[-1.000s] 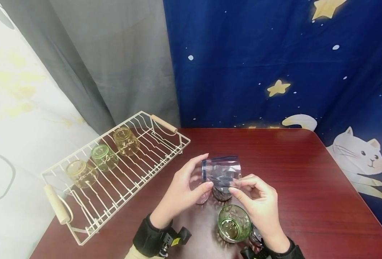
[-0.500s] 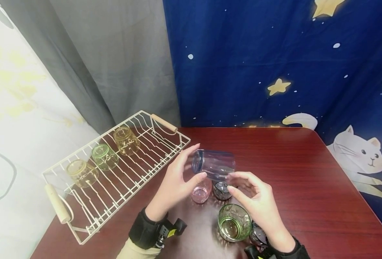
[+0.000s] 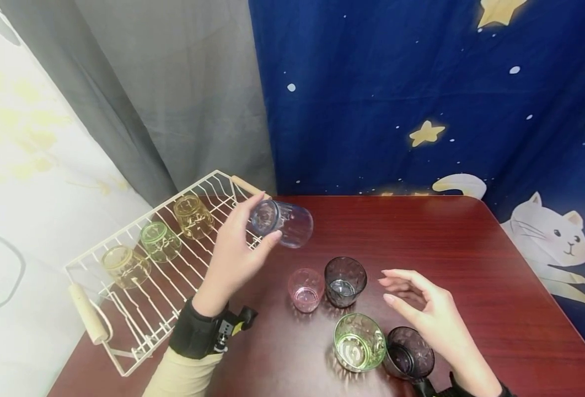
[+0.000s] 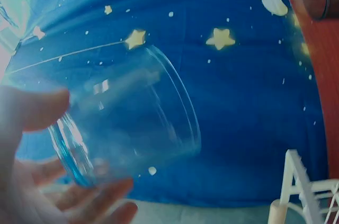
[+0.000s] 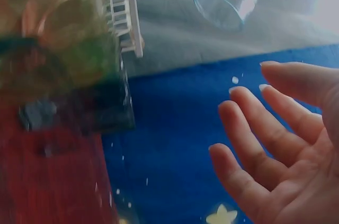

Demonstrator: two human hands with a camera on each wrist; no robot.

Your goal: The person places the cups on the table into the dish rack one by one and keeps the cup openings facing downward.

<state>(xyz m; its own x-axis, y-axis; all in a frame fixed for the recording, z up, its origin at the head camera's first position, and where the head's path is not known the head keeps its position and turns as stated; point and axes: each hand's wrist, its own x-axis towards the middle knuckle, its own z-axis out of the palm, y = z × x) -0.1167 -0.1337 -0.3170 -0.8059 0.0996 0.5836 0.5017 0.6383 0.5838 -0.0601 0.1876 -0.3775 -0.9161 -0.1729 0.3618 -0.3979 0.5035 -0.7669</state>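
Observation:
My left hand point(image 3: 235, 248) grips a clear bluish glass point(image 3: 287, 221) by its base, up near the rack's right end. The glass lies tilted on its side in the air, its mouth facing right; in the left wrist view thumb and fingers wrap the base of this glass point(image 4: 132, 118). My right hand point(image 3: 428, 314) holds nothing and hovers with loosely bent fingers above a dark purple glass point(image 3: 409, 353). Close by stand a green glass point(image 3: 359, 343), a dark grey glass point(image 3: 345, 281) and a small pink glass point(image 3: 306, 290), all mouth up on the table.
A cream wire dish rack point(image 3: 183, 314) with wooden handles stands at the left. Upside down in it sit an amber glass point(image 3: 193, 216), a green tumbler point(image 3: 160, 241) and a yellowish glass point(image 3: 125, 266). Curtains border the reddish table point(image 3: 471, 248) behind.
The bluish glass has moved left and up toward the rack in my left hand. My right hand has let go of it and drawn back to the right.

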